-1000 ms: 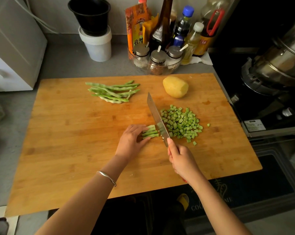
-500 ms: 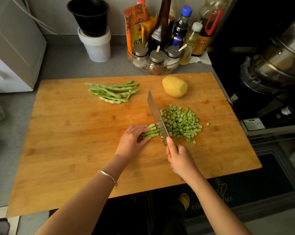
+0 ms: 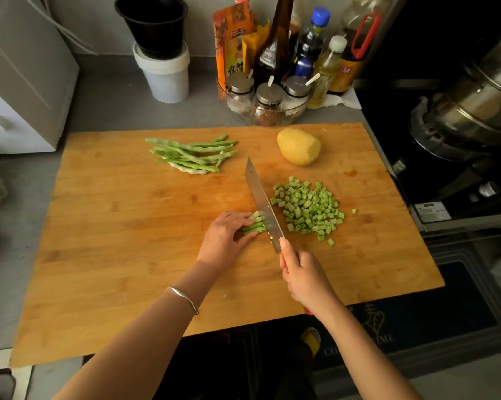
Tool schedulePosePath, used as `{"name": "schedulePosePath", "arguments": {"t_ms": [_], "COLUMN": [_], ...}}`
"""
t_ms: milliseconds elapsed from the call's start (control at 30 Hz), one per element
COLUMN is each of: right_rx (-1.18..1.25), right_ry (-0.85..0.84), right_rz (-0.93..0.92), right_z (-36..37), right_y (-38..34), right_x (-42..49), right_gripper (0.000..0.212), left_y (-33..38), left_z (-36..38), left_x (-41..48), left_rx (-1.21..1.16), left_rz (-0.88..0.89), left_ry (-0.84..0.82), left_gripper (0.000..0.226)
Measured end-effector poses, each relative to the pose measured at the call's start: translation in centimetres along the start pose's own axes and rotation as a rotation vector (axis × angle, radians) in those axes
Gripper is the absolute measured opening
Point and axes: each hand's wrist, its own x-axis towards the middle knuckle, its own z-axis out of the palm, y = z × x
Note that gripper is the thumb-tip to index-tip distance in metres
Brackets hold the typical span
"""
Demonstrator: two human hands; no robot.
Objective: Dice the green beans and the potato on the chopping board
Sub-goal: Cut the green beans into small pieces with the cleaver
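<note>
Your left hand (image 3: 224, 241) sits near the middle of the chopping board (image 3: 128, 241), fingers curled over a short bundle of green beans (image 3: 253, 226) and pinning it to the wood. Your right hand (image 3: 304, 277), toward the board's near edge, is wrapped round the red handle of the knife (image 3: 262, 203), with one finger stretched onto the base of the blade. The blade stands on edge at the bundle's right-hand ends, its tip pointing toward the board's far edge. Just right of the blade, on the board's right half, lies the pile of diced beans (image 3: 308, 209), with a few pieces strayed beside it. The whole beans (image 3: 191, 154) lie in a loose heap near the board's far edge, left of centre. The potato (image 3: 298, 146), uncut, rests by the far edge, right of centre. Beyond that edge, on the grey surface (image 3: 108, 102), stand a glass bowl (image 3: 295, 111) of spice jars and a white tub (image 3: 164, 73) with a black pot (image 3: 152, 23) set in it.
</note>
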Motion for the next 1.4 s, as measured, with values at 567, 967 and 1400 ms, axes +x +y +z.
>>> {"name": "schedulePosePath", "arguments": {"t_ms": [567,967,1400], "right_rx": [-0.020,0.014,-0.059], "right_ry": [0.097,0.009,-0.029], "right_rz": [0.035,-0.057,0.015], "right_z": [0.0,0.2,0.3], "right_y": [0.9,-0.9,0.2], "right_x": [0.7,0.4,-0.3], "right_gripper": [0.057,0.054,0.057], "left_y": [-0.1,-0.2,-0.8], "left_z": [0.0,-0.6,0.0], "left_x": [0.0,-1.0,-1.0], "left_rx": [0.000,-0.025,0.038], "left_rz": [-0.024,-0.021,-0.006], "left_ry": [0.012,0.060,0.029], "left_gripper": [0.030,0.033,0.024]}}
